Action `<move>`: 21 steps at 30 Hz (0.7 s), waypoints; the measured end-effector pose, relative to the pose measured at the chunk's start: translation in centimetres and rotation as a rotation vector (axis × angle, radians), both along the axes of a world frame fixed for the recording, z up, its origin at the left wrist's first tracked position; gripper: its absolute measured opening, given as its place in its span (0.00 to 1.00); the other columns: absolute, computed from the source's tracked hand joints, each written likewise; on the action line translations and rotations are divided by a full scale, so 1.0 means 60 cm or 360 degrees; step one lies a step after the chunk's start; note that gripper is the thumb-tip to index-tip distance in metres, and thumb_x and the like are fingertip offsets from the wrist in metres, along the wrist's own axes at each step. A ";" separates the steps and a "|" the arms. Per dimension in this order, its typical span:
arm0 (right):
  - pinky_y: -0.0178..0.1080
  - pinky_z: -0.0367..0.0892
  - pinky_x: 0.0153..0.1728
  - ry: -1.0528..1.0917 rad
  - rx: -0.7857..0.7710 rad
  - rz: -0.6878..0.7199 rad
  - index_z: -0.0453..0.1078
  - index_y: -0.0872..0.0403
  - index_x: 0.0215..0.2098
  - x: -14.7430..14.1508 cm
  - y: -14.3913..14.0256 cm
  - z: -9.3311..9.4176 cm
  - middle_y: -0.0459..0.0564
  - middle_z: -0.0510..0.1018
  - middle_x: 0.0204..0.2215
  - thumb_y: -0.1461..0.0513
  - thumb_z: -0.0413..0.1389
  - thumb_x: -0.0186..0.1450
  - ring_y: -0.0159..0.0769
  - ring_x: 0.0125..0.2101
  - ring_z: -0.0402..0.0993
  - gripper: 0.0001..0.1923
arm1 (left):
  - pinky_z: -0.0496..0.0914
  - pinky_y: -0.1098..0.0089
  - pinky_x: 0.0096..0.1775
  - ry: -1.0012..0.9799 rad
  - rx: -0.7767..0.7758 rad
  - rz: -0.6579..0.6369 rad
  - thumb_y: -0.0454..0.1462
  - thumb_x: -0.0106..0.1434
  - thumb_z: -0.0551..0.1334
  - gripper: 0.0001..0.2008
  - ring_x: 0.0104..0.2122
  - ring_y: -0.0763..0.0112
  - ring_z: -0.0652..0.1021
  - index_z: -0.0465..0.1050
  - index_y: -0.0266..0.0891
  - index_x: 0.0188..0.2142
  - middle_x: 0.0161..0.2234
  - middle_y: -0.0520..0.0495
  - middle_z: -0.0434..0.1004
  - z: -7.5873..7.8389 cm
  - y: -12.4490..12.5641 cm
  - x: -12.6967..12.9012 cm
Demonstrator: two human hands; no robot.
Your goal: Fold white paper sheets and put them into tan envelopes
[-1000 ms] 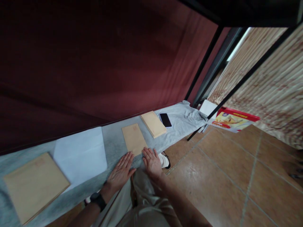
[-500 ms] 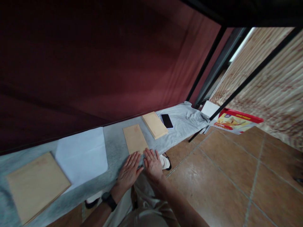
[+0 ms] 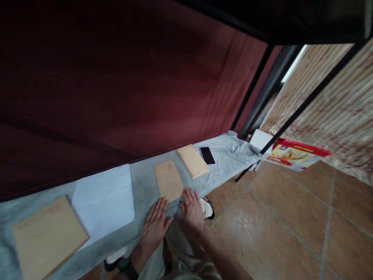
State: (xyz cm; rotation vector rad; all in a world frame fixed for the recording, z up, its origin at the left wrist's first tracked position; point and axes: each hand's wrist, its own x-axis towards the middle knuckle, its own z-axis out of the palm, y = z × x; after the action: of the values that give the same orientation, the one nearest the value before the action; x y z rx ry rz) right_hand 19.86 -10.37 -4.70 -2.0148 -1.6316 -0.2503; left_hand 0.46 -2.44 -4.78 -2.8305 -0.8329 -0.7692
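Observation:
A single brown paper envelope [image 3: 169, 179] lies flat on the grey cloth, its short side toward me. My left hand [image 3: 154, 222] rests palm down at its near left corner, fingers stretched out. At the near right corner lies my right hand [image 3: 192, 208], also flat with fingers extended. Neither hand grips anything. Right of the envelope is a small stack of similar brown envelopes [image 3: 192, 161]. To the left lie a large white sheet [image 3: 103, 200] and a stack of larger brown envelopes [image 3: 49, 237] that overlaps its corner.
A dark phone [image 3: 207, 155] lies beyond the small stack on the grey cloth [image 3: 233, 155]. Black frame posts [image 3: 253, 87] stand at the right end. A red printed box [image 3: 297, 154] sits on the tiled floor [image 3: 271, 225]. A dark red panel [image 3: 131, 85] rises behind.
My hands have moved apart, from close together at the envelope's near edge to its two near corners. The whole view has shifted slightly; the stacks, sheet and phone keep their places.

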 end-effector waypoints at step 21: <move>0.51 0.51 0.70 0.0178 -0.0085 0.0139 0.65 0.53 0.67 -0.028 0.006 0.003 0.53 0.70 0.65 0.59 0.49 0.75 0.41 0.66 0.63 0.23 | 0.73 0.51 0.56 -0.0599 -0.1151 0.0460 0.47 0.67 0.56 0.22 0.58 0.51 0.76 0.73 0.38 0.54 0.59 0.35 0.76 0.019 0.017 0.048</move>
State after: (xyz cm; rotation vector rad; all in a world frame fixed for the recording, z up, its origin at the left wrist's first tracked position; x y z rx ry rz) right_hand 18.18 -10.00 -4.54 -1.9538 -1.6669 -0.0618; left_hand 3.34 -1.44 -3.62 -3.0367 -1.8609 -1.1607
